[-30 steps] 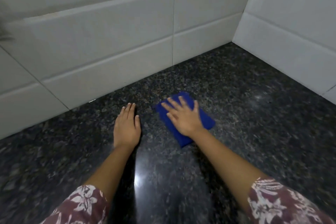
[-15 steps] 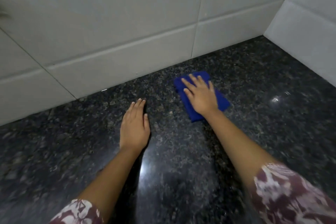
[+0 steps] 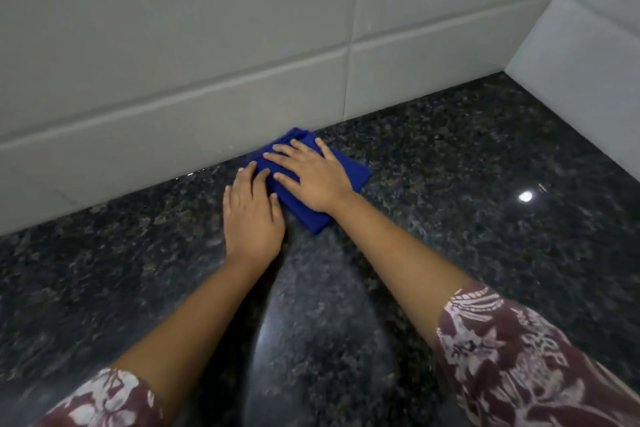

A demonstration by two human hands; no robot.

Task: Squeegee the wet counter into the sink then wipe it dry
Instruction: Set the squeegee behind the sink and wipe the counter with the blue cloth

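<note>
The folded blue cloth [image 3: 313, 184] lies flat on the dark speckled stone table [image 3: 467, 184], its far corner touching the base of the white tiled wall [image 3: 173, 80], well left of the corner where the side wall [image 3: 588, 62] meets it. The right hand [image 3: 311, 177] rests palm-down on the cloth, fingers spread and extended, pressing rather than gripping. The left hand [image 3: 251, 215] lies flat and uncurled on the table just beside the cloth, its fingertips overlapping the cloth's near-left edge; both floral sleeves [image 3: 512, 357] show at the frame's bottom.
</note>
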